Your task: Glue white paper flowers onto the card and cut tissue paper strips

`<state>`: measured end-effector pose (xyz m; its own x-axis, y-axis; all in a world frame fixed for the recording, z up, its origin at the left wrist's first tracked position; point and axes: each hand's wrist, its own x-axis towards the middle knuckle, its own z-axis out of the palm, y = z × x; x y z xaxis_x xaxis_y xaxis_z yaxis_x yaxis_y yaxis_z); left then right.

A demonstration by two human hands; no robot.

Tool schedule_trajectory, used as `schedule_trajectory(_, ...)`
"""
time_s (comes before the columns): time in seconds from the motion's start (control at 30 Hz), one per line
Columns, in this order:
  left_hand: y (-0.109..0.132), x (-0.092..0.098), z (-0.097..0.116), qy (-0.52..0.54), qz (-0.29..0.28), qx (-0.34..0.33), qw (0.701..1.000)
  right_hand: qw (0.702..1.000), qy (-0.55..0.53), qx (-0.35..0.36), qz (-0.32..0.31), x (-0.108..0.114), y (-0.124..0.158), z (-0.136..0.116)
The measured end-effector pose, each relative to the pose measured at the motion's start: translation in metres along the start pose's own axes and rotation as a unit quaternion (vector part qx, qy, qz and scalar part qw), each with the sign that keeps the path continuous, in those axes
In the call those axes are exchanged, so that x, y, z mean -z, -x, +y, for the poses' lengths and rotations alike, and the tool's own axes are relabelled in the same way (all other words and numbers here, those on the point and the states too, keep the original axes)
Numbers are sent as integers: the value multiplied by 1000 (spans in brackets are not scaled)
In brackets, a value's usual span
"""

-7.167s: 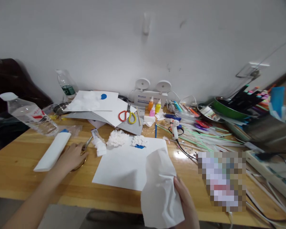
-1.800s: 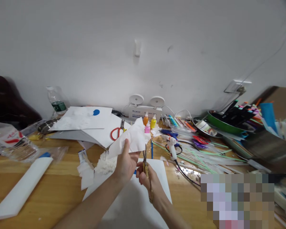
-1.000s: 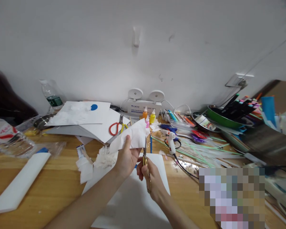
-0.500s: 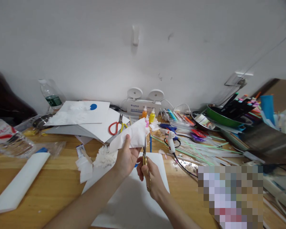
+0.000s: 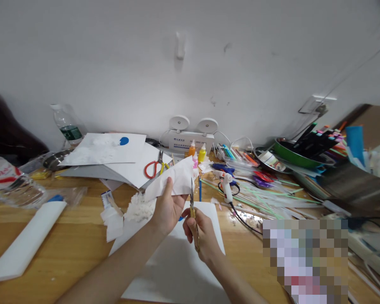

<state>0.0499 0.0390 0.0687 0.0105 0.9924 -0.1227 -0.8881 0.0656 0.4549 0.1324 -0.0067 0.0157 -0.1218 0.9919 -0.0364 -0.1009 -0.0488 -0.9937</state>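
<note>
My left hand (image 5: 169, 209) pinches a white sheet of paper (image 5: 174, 179), thumb on top and fingers beneath. My right hand (image 5: 199, 230) is wrapped round the gold handles of a pair of scissors (image 5: 191, 207). The blades point away from me and lie along the paper's right edge. Whether they are parted is hard to make out. Below both hands a large white sheet (image 5: 174, 270) lies flat on the wooden table, with a clump of white crumpled bits (image 5: 139, 207) at its upper left and a small blue spot partly behind my fingers.
Red-and-yellow-handled pliers (image 5: 155, 166) lie behind the paper. A white glue gun (image 5: 227, 188) with a black cord rests at the right among thin sticks (image 5: 259, 198). Small paint bottles (image 5: 202, 154) stand by the wall. A folded white sheet (image 5: 28, 240) lies at left.
Very little differs. The scissors have shifted slightly against the paper's right edge, and both hands keep their hold in nearly the same place.
</note>
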Motion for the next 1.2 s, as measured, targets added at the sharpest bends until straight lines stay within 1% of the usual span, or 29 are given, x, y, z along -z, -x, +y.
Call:
schedule_trajectory(0.2, 0, 1, -1, 3, -3, -4, 1000, 1000, -2, -2, 2, 0, -1, 2)
schedule_trajectory(0.53, 2, 0, -1, 8, -30, -8, 999, 999, 41, -5, 6, 1, 1, -2)
schedule_trajectory(0.7, 2, 1, -1, 12, -30, -10, 999, 998, 54, -20, 14, 0, 1, -3)
schedule_trajectory(0.9, 1, 2, -1, 14, -23, -15, 1000, 997, 65, -28, 6, 0, -1, 1)
schedule_trajectory(0.97, 1, 2, -1, 12, -24, -12, 1000, 997, 69, -16, 0, 1, -1, 2)
schedule_trajectory(1.13, 3, 4, -4, -11, -20, 22, 1000, 995, 76, 62, -7, 2, 1, 0)
schedule_trajectory(1.2, 5, 7, -6, -36, -25, 39, 998, 993, 89, 78, -10, 3, 1, -2)
